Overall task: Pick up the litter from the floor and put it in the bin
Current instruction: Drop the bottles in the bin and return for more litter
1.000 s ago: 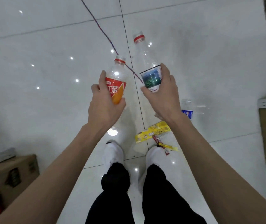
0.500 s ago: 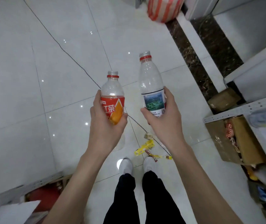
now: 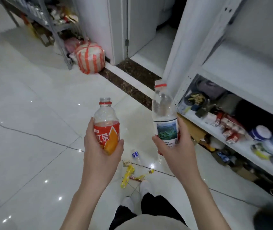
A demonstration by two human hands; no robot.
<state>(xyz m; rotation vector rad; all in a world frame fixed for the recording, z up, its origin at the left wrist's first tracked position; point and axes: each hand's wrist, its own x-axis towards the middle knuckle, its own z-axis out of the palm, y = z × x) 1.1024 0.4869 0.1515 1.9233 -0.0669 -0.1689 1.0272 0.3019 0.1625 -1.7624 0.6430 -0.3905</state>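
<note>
Litter in both hands and on the floor (image 3: pixel 32 146).

White shelving (image 3: pixel 242 77) with cluttered lower shelves stands at right, and a red-striped bag (image 3: pixel 90 59) sits far off by the doorway. Left hand (image 3: pixel 101 153) is clamped round the lower half of an empty orange-label bottle (image 3: pixel 106 128), held upright, uncapped. Right hand (image 3: pixel 175 151) is wrapped round the base of a clear green-label bottle (image 3: pixel 164 120), tilted slightly, red ring at its neck. Between and below the hands, near the white shoes (image 3: pixel 146 186), lie a small crushed bottle (image 3: pixel 135 154) and yellow wrappers (image 3: pixel 127 175) on the tiles.
</note>
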